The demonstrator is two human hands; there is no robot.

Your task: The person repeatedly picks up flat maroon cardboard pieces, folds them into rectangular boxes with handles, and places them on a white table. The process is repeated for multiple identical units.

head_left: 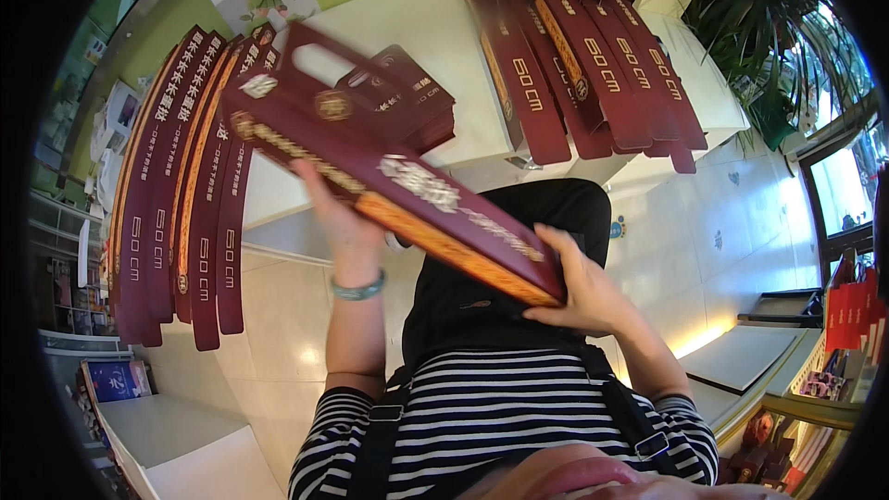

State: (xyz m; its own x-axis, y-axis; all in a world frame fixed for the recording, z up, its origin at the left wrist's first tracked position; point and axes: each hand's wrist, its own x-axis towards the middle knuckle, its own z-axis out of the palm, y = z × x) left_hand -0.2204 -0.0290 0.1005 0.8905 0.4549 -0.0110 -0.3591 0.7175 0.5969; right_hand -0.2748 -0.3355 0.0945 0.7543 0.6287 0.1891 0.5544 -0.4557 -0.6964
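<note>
A long maroon carton [444, 199] with an orange patterned side slants across the front of my body. Its far left end has a handle cut-out and looks slightly blurred. My left hand [341, 227] holds the carton from below near that handle end; part of its fingers is hidden by the box. At the near right end, my right hand [585, 287] grips the carton with thumb and fingers on either side of the corner. Just behind the carton, a stack of folded maroon card pieces [421, 102] lies on the white table [389, 18].
Several long maroon cartons [176, 194] hang over the table's left edge. Another group of maroon cartons [593, 56] with handles overhangs the right part. A leafy plant [769, 37] stands at the far right. A white cabinet [185, 435] is at the lower left.
</note>
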